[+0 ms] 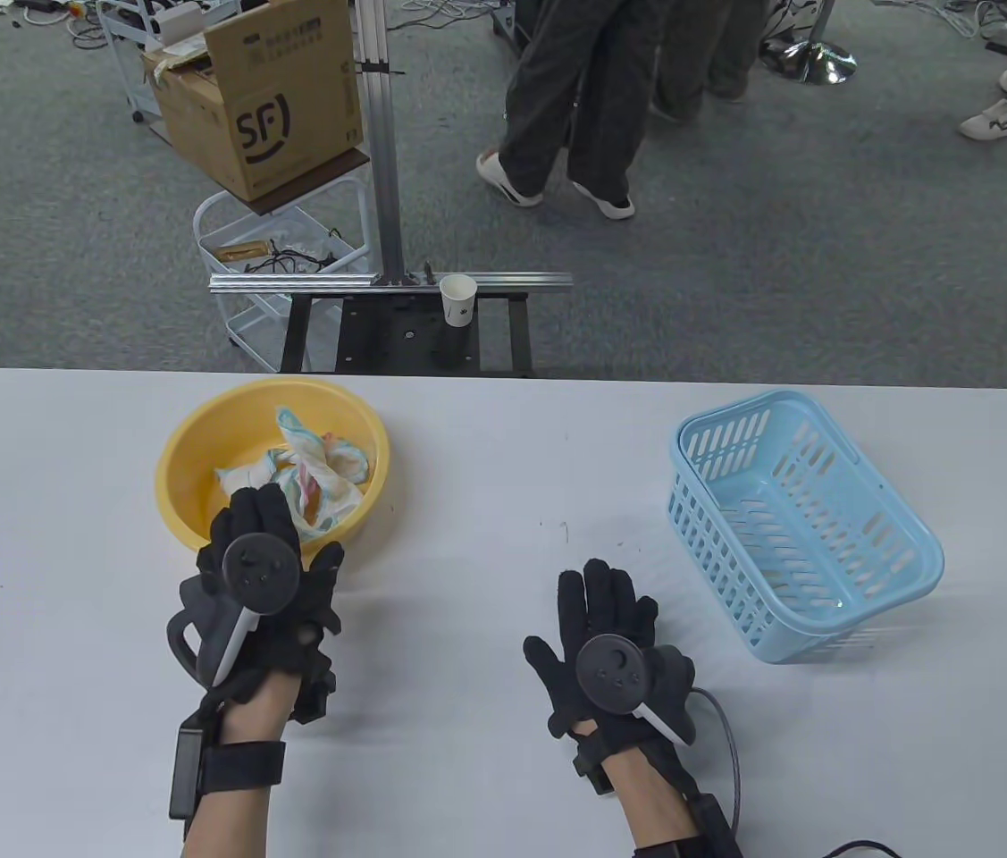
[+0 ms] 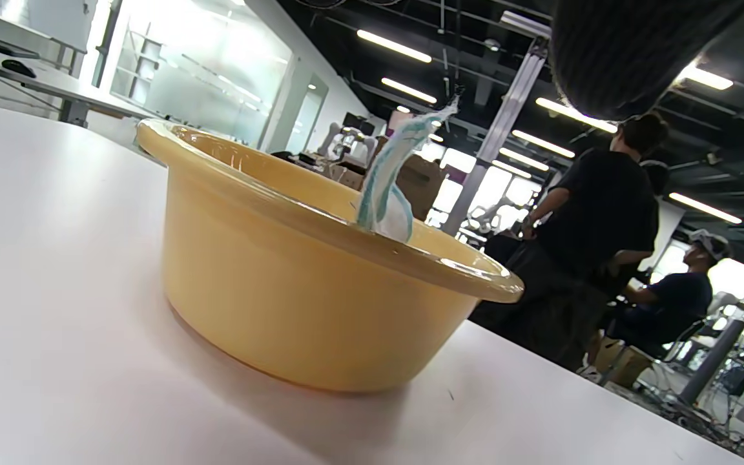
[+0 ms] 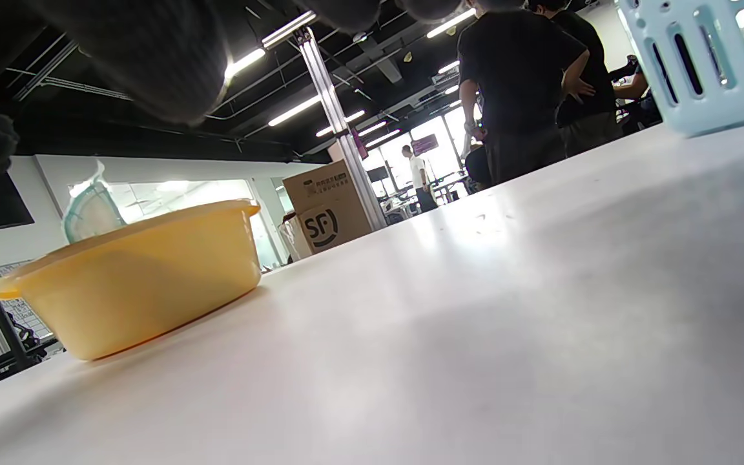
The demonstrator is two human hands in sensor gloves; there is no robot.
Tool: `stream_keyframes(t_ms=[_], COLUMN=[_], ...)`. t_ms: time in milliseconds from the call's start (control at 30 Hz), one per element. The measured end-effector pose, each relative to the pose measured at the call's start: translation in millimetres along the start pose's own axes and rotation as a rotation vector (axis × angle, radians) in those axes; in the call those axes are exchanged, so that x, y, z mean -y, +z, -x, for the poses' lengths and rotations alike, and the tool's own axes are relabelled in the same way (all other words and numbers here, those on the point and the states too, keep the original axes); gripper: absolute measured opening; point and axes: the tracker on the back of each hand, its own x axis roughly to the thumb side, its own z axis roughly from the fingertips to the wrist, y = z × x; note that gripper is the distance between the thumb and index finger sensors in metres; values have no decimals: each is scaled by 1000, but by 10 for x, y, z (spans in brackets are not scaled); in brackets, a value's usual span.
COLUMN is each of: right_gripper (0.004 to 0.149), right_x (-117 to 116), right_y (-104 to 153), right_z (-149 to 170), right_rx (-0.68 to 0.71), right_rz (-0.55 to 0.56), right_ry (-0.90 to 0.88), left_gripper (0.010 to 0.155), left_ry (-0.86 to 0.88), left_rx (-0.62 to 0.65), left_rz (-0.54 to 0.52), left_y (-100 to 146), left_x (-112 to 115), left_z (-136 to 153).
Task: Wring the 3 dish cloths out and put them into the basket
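The right hand (image 1: 601,639) in its black sensor glove lay nearest, flat on the matte white table (image 1: 485,786), fingers spread and holding nothing. The left hand (image 1: 266,581) reached over the rim of the glossy yellow plastic basin (image 1: 186,447); whether its fingers had closed on anything could not be told. The crumpled, soft, pale patterned dish cloths (image 1: 315,469) all sat heaped in that basin. The pale blue slatted plastic basket (image 1: 905,545) stood empty, well apart, so seemingly nothing was wrung yet.
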Motion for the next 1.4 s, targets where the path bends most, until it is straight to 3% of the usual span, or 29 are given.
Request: stream_keyframes(t_ms=[300,500,633,800,967,1400], right_gripper=[82,82,82,81,81,81], right_x=[-17,-18,-32,-37,-41,-56], right_y=[-4,-13,-16,-14,-14,-10], right_z=[42,63,43,65,65,55], right_rx=[-20,-28,-19,-27,-27,-23], right_rz=[-10,-23,-31,-39,-38,-45], right_ry=[-10,-21,-16,-19,-18,-12], left_gripper=[97,91,79,52,46,46], left_ry=[-37,-20,-25,-63,-60,13], left_rx=[-124,-173,-187,-148,-81,109], left_rz=[127,161,186,123,56,-96], left_y=[-474,-681,-735,-720,-666,-306], left_x=[31,126,215,201,2,-950], left_z=[106,130,95,-3,-93,-419])
